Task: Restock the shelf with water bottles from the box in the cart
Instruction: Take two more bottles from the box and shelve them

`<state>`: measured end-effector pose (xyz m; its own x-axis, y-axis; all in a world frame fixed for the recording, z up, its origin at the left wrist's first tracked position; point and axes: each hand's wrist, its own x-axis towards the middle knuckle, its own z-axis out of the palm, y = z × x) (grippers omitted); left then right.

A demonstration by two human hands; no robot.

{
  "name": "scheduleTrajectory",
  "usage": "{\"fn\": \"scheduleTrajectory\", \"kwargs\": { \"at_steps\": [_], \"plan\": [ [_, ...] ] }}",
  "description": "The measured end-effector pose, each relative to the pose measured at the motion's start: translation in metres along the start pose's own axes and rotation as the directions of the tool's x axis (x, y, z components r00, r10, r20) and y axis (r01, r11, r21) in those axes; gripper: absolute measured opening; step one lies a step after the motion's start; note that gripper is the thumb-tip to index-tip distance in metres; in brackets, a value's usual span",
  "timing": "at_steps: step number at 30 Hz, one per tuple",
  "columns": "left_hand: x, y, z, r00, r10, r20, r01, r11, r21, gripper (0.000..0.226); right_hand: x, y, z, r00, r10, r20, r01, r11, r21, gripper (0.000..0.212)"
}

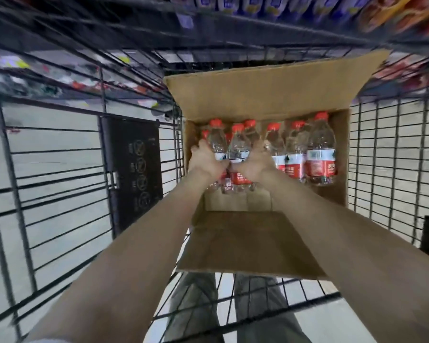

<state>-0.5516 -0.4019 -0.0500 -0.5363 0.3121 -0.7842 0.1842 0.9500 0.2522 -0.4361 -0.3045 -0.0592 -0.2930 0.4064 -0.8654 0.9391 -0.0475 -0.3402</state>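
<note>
Clear plastic water bottles with red caps and red-and-white labels [320, 149] stand upright in the brown cardboard box [343, 169], bunched at its far end. The near part of the box floor is bare, so the box is judged part-emptied

At the left of the group, a pair of bottles [237, 148] sits between the hands. Left hand [203, 160] is curled round the outer side of the left one, right hand [254, 167] round the outer side of the right one, thumbs nearly meeting at the labels. Reads as pressing the two together so both come out in one lift. Whether each hand has its own bottle or both clamp the pair as a block: cannot tell

Grip is low, at label height, not at the caps; likely steadier for thin, slippery plastic

Far flap [270, 90] stands up against the far wire wall and near flap [245, 243] lies out toward the person, which keeps the mouth of the box clear for both forearms

Box rests in the black wire cart [60, 154], against its right side. A black plastic panel with printed symbols [134, 169] hangs on the wire to the left

Beyond the cart, a store shelf with colourful packets [406, 16], badly blurred. The gap meant for water is not visible

Step judged: picking, shelving not yet begun
</note>
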Motion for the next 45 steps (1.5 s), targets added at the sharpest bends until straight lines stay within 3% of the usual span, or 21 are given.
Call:
{"fn": "scheduleTrajectory", "kwargs": {
  "at_steps": [4,9,13,15,19,23,33,45],
  "plan": [
    [-0.005,-0.008,0.001,0.998,0.035,-0.048,-0.039,0.994,-0.101,0.08,-0.003,0.0,-0.009,0.999,-0.033,0.008,0.033,0.999,0.008,0.09],
    [-0.021,-0.013,-0.003,0.991,0.074,-0.11,-0.1,0.963,-0.252,0.079,-0.014,-0.007,-0.035,0.997,-0.058,0.049,0.053,0.993,0.107,0.06],
    [-0.044,-0.011,-0.02,0.976,0.135,-0.171,-0.186,0.924,-0.333,0.08,-0.04,-0.013,-0.05,0.992,-0.128,0.02,0.124,0.983,0.133,0.103],
    [-0.059,-0.009,-0.032,0.968,0.176,-0.178,-0.233,0.896,-0.378,0.081,-0.057,-0.016,-0.055,0.987,-0.162,0.0,0.159,0.97,0.185,0.108],
    [-0.097,-0.007,-0.061,0.935,0.256,-0.243,-0.341,0.838,-0.427,0.077,-0.098,-0.027,-0.064,0.967,-0.246,-0.061,0.254,0.929,0.271,0.082],
    [-0.142,-0.004,-0.099,0.898,0.284,-0.335,-0.411,0.813,-0.413,0.071,-0.143,-0.056,-0.079,0.934,-0.329,-0.135,0.355,0.893,0.278,0.07],
    [-0.234,-0.003,-0.205,0.706,0.351,-0.615,-0.649,0.669,-0.363,0.071,-0.26,-0.16,-0.118,0.718,-0.648,-0.253,0.693,0.701,0.172,0.077],
    [-0.329,-0.064,-0.302,0.54,0.282,-0.793,-0.733,0.621,-0.279,0.074,-0.384,-0.253,-0.091,0.487,-0.841,-0.235,0.866,0.5,0.005,0.072]
  ]
}}
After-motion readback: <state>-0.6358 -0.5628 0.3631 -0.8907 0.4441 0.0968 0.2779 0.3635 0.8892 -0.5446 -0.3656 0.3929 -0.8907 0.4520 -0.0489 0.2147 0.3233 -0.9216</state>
